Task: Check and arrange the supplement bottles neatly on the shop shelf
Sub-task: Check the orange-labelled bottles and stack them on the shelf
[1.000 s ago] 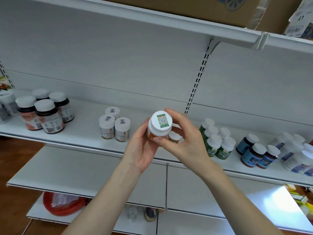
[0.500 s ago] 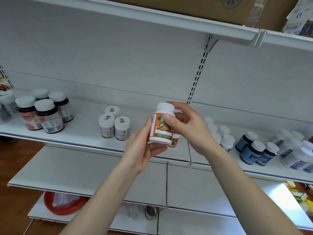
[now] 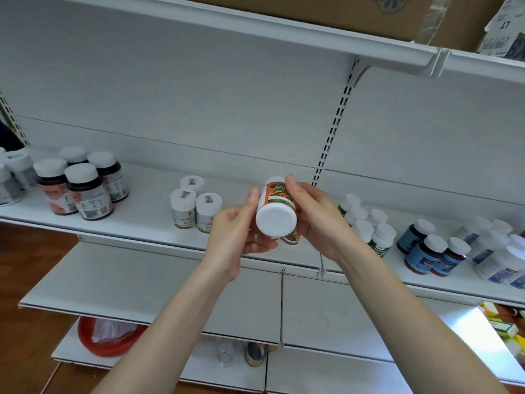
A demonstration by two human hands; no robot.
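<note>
Both hands hold one white bottle with an orange label [image 3: 277, 207] in front of the white shelf [image 3: 142, 220]. It is tipped so its flat white bottom faces me. My left hand [image 3: 237, 237] grips it from the left and below. My right hand [image 3: 315, 217] holds it from the right, fingers curled over the label. A second orange-label bottle [image 3: 291, 238] stands on the shelf behind the hands, mostly hidden.
Along the shelf stand dark bottles with white caps [image 3: 85, 191], three small cream-label bottles [image 3: 196, 207], green-label bottles [image 3: 369, 226] and blue-label bottles [image 3: 431, 251]. Cardboard boxes [image 3: 341, 12] sit on the top shelf. A red basin [image 3: 110, 336] lies under the lower shelf.
The bottle has been turned in both hands: cap with its sticker towards me, then upright with the label showing, now its bottom towards me.
</note>
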